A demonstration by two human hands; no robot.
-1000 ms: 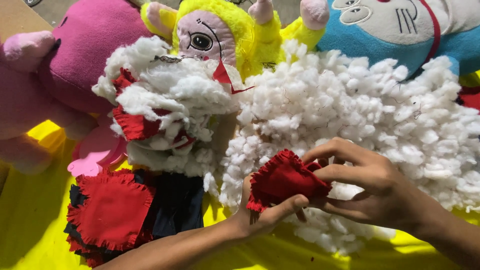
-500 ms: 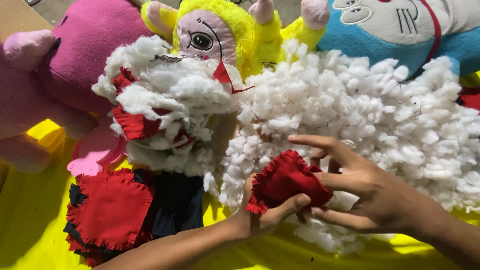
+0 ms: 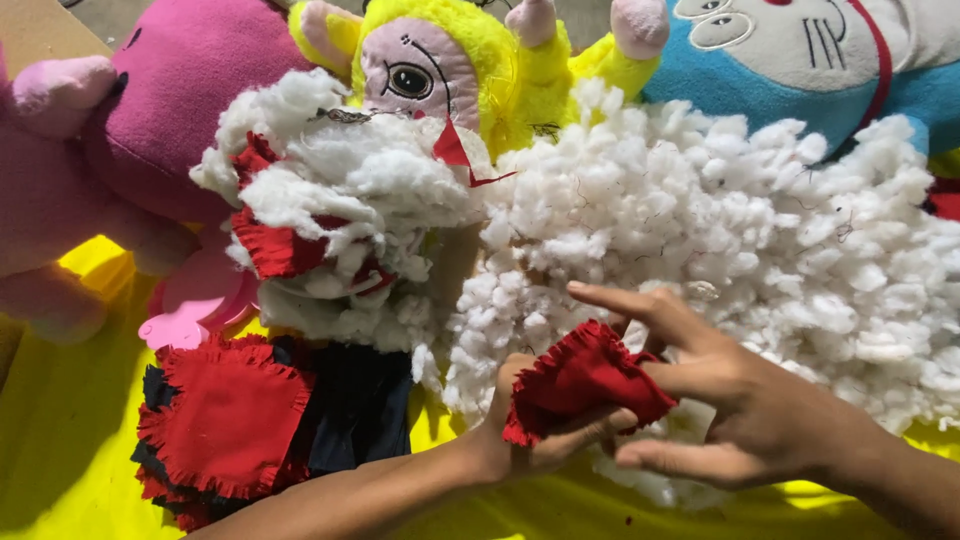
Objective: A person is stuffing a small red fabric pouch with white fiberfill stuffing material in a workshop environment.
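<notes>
Pinching red pouch (image 3: 580,382); right hand (image 3: 745,415) splayed

Bright, warm light falls from about 1 o'clock, setting the white stuffing (image 3: 760,230) close to glare and the yellow cloth (image 3: 70,430) glowing. Shadows gather toward 7 o'clock, beneath the forearms and the pink plush toy (image 3: 150,130). Focus is fairly crisp at centre; the right hand (image 3: 740,410) looks slightly soft, perhaps motion blur. Edges show little distortion.
</notes>
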